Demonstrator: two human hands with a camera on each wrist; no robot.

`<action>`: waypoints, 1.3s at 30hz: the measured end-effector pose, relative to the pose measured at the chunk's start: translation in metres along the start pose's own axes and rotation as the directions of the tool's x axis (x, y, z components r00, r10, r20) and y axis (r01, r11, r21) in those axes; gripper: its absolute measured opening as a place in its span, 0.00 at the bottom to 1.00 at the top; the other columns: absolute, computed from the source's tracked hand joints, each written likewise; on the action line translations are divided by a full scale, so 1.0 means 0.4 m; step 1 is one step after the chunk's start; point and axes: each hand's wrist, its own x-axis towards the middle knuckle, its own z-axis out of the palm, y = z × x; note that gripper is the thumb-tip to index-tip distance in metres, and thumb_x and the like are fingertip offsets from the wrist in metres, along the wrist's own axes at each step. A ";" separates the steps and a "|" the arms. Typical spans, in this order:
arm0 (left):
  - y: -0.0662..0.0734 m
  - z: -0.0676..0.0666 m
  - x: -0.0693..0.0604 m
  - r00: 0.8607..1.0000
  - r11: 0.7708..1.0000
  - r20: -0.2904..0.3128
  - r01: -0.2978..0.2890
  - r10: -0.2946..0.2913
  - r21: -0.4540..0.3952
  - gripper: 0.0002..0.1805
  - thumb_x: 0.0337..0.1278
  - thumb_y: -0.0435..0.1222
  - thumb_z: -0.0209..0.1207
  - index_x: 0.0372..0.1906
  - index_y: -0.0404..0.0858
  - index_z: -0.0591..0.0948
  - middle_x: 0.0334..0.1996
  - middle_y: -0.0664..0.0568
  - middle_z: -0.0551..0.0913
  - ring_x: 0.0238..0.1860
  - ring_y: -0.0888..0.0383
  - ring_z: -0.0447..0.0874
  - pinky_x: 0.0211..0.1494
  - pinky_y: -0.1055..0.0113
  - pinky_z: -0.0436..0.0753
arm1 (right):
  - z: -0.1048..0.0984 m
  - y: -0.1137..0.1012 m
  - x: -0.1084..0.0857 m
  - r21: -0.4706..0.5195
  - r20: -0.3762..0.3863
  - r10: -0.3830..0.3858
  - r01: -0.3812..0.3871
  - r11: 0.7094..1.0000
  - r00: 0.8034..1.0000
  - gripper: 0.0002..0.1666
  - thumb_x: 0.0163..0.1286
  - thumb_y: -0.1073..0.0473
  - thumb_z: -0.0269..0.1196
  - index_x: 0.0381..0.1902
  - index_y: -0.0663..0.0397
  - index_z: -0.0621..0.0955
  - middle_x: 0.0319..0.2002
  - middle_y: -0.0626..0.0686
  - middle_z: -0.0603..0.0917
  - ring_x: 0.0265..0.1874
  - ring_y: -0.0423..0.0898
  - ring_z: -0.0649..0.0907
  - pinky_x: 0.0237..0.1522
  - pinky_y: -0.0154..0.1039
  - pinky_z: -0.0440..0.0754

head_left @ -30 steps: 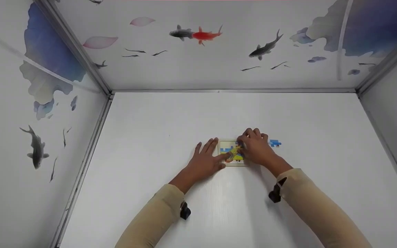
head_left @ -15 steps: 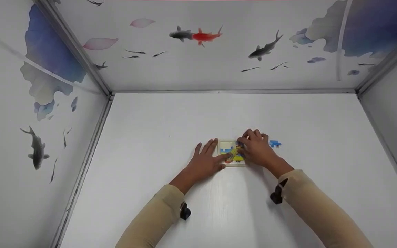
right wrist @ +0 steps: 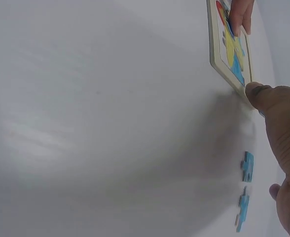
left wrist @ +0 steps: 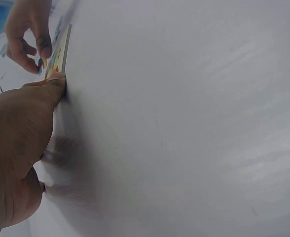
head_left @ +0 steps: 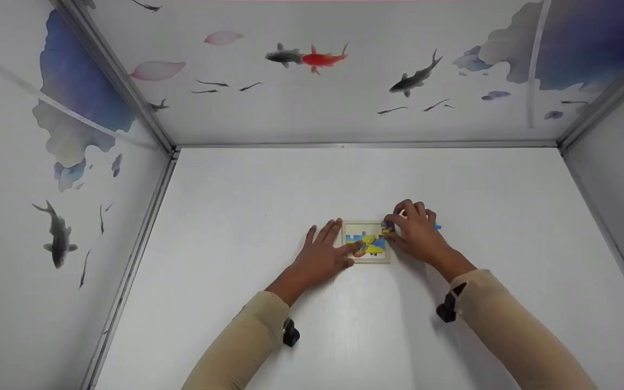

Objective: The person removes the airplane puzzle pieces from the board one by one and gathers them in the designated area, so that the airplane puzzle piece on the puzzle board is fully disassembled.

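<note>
A square wooden puzzle frame (head_left: 366, 261) lies on the white table, with yellow and blue pieces in its lower part and bare board in the upper part. The left hand (head_left: 320, 259) spreads its fingers at the frame's left side, and one digit rests on the pieces. At the frame's right edge, the right hand (head_left: 417, 234) pinches a small dark blue and yellow piece (head_left: 387, 228). The right wrist view shows the right hand (right wrist: 285, 133) by the frame's corner (right wrist: 215, 61); its thumb hides the held piece.
Two loose blue pieces, one (right wrist: 248, 167) nearer the frame and one (right wrist: 242, 211) farther off, lie on the table near the right hand. In the head view the right hand mostly covers them. Printed wall panels enclose the table at the back and sides.
The right hand has moved a little to the right with the pinched piece, from over the puzzle to the frame's right edge, uncovering more yellow and blue pieces. The left hand has stayed in place.
</note>
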 end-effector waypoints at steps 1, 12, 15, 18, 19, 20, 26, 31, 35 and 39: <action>0.000 0.000 0.000 1.000 1.000 0.000 0.001 -0.001 -0.004 0.31 0.87 0.63 0.41 0.86 0.72 0.63 0.91 0.42 0.46 0.91 0.45 0.41 0.87 0.34 0.52 | -0.002 0.005 -0.003 0.005 -0.003 0.001 -0.001 1.000 1.000 0.21 0.76 0.50 0.75 0.62 0.50 0.88 0.64 0.59 0.73 0.65 0.63 0.69 0.69 0.79 0.64; 0.001 -0.005 -0.004 1.000 0.999 0.002 0.004 -0.003 -0.047 0.30 0.87 0.63 0.42 0.86 0.71 0.64 0.91 0.41 0.45 0.91 0.45 0.40 0.87 0.34 0.49 | -0.044 0.080 -0.051 0.045 -0.023 0.049 -0.048 0.998 0.999 0.21 0.75 0.56 0.76 0.62 0.51 0.88 0.63 0.61 0.73 0.67 0.65 0.68 0.69 0.81 0.60; 0.000 -0.004 -0.003 1.000 0.999 0.005 0.001 0.000 -0.053 0.31 0.87 0.63 0.41 0.87 0.70 0.64 0.91 0.41 0.45 0.91 0.45 0.40 0.87 0.34 0.48 | -0.057 0.107 -0.069 0.038 -0.032 0.059 -0.057 0.998 0.998 0.21 0.75 0.57 0.76 0.62 0.52 0.87 0.62 0.61 0.72 0.65 0.66 0.68 0.67 0.82 0.61; -0.003 0.000 -0.002 1.000 0.999 0.003 0.001 0.000 -0.051 0.31 0.87 0.64 0.40 0.87 0.70 0.65 0.91 0.41 0.45 0.91 0.45 0.40 0.87 0.34 0.48 | -0.068 0.135 -0.088 0.032 -0.048 0.066 -0.065 0.997 0.997 0.20 0.75 0.56 0.75 0.62 0.53 0.88 0.62 0.62 0.72 0.65 0.66 0.68 0.66 0.84 0.61; -0.004 0.002 -0.001 1.000 0.999 0.002 0.000 0.000 -0.051 0.32 0.87 0.65 0.40 0.87 0.70 0.65 0.91 0.41 0.45 0.91 0.45 0.40 0.87 0.34 0.48 | -0.072 0.144 -0.094 0.028 -0.052 0.069 -0.068 0.997 0.996 0.20 0.76 0.56 0.75 0.62 0.53 0.88 0.61 0.62 0.72 0.65 0.67 0.68 0.66 0.85 0.61; -0.004 0.003 -0.001 1.000 0.999 0.002 0.000 0.000 -0.050 0.32 0.86 0.65 0.39 0.87 0.69 0.65 0.91 0.41 0.45 0.91 0.45 0.40 0.87 0.34 0.48 | -0.075 0.153 -0.101 0.026 -0.056 0.073 -0.072 0.997 0.996 0.20 0.76 0.56 0.75 0.62 0.53 0.87 0.62 0.63 0.72 0.65 0.67 0.67 0.66 0.85 0.61; -0.006 0.002 -0.002 1.000 0.998 0.003 -0.008 0.008 -0.056 0.32 0.87 0.64 0.39 0.87 0.69 0.64 0.91 0.41 0.44 0.91 0.44 0.40 0.87 0.34 0.48 | -0.089 0.200 -0.132 0.025 -0.062 0.101 -0.099 0.995 0.993 0.20 0.76 0.56 0.74 0.63 0.52 0.86 0.66 0.65 0.71 0.67 0.70 0.66 0.65 0.86 0.60; -0.007 0.002 -0.002 1.000 0.997 0.007 -0.009 0.009 -0.078 0.32 0.87 0.64 0.39 0.87 0.68 0.65 0.91 0.40 0.44 0.91 0.43 0.40 0.87 0.33 0.47 | -0.097 0.226 -0.149 0.030 -0.060 0.126 -0.124 0.992 0.990 0.21 0.77 0.56 0.74 0.64 0.50 0.86 0.70 0.68 0.71 0.70 0.73 0.65 0.65 0.87 0.59; -0.006 0.001 -0.002 1.000 0.997 0.012 -0.006 0.007 -0.078 0.32 0.87 0.64 0.39 0.87 0.68 0.65 0.91 0.40 0.44 0.91 0.43 0.40 0.87 0.33 0.47 | -0.102 0.242 -0.159 0.026 -0.058 0.146 -0.145 0.989 0.988 0.21 0.77 0.57 0.74 0.65 0.51 0.86 0.71 0.69 0.70 0.70 0.75 0.64 0.64 0.88 0.60; -0.005 0.000 -0.001 1.000 0.997 0.013 -0.008 0.009 -0.074 0.32 0.87 0.64 0.39 0.87 0.68 0.65 0.91 0.40 0.44 0.91 0.44 0.40 0.87 0.34 0.47 | -0.108 0.253 -0.163 0.027 -0.040 0.172 -0.171 0.985 0.984 0.22 0.78 0.56 0.73 0.66 0.52 0.85 0.71 0.69 0.69 0.71 0.75 0.63 0.64 0.87 0.59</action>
